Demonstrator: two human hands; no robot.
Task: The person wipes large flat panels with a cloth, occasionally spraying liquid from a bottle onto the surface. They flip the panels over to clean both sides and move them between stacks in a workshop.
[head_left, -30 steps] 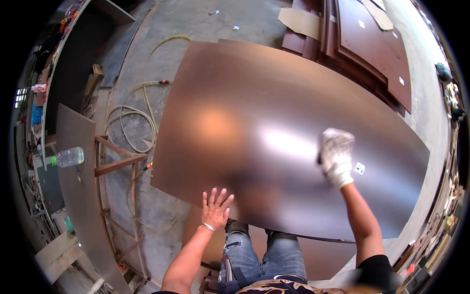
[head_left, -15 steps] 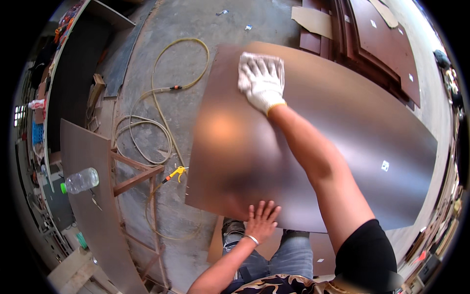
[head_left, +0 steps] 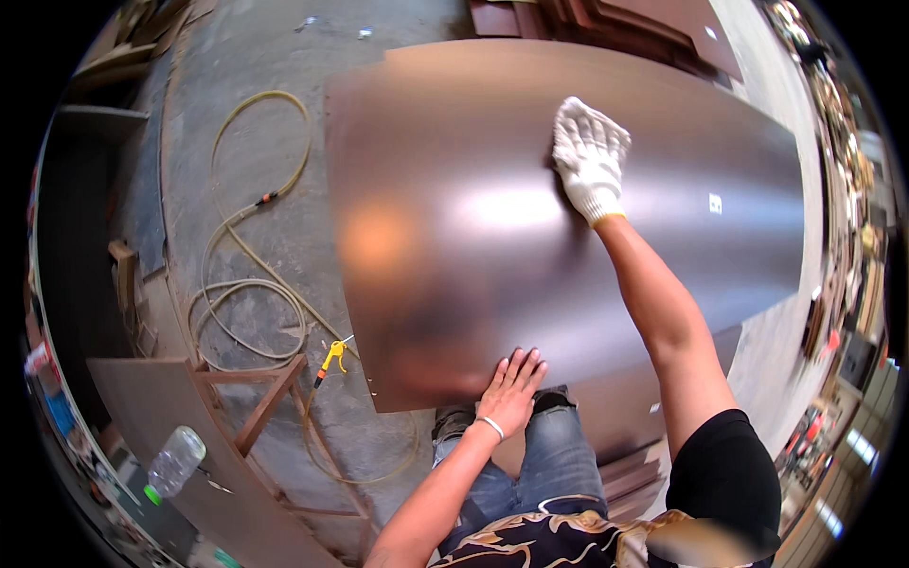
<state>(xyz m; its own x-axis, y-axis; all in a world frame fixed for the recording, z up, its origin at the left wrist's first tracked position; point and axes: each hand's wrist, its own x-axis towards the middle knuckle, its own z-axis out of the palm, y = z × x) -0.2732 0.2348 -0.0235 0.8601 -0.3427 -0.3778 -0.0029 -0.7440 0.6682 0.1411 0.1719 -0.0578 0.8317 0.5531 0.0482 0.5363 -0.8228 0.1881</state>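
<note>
A large brown panel point(head_left: 454, 312) with a glossy surface lies in front of me. My left hand point(head_left: 511, 390) is bare and rests flat near the panel's close edge, fingers stretched out and holding nothing. On my right hand point(head_left: 595, 175) is a white knit glove. It presses a folded white cloth point(head_left: 620, 138) to the far half of the panel, fingers over the cloth. Most of the cloth is hidden under the glove. A small white label point(head_left: 715, 204) sticks to the panel's right part.
More brown panels are stacked beyond point(head_left: 644, 33). On the floor to the left lie a coiled yellowish hose point(head_left: 248, 286) and a yellow air blow gun point(head_left: 334, 355). A clear bottle point(head_left: 177, 461) lies on a brown board point(head_left: 142, 402) at the lower left, beside a metal frame point(head_left: 268, 409).
My gloved right hand has slid the cloth rightward over the panel, away from its far left corner. My left hand stays at the near edge. The view has shifted.
</note>
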